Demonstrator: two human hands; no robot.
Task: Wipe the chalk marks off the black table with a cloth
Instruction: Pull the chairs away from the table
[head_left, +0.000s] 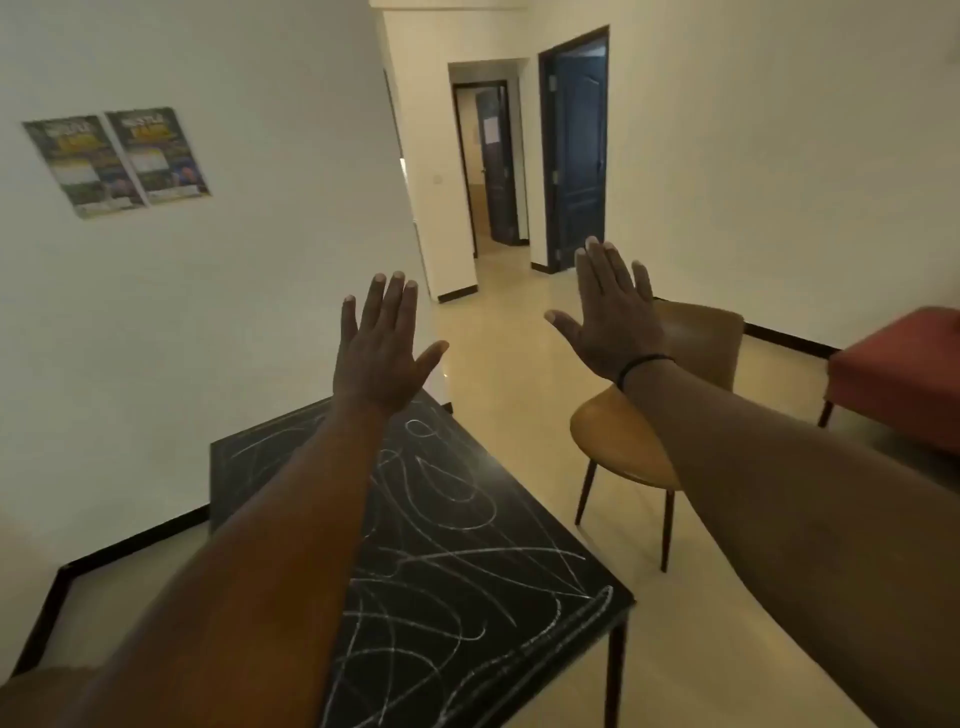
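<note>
Head view: left hand (382, 348) and right hand (615, 317) raised flat (fingers straight).

Wall posters (117, 161): print illegible

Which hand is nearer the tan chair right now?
Right. The right hand is raised in front of the tan chair; the left hand is raised over the black table's far end.

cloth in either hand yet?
No: the left hand and right hand are both raised with fingers straight and hold nothing, and the black table below is covered in chalk marks.
</note>
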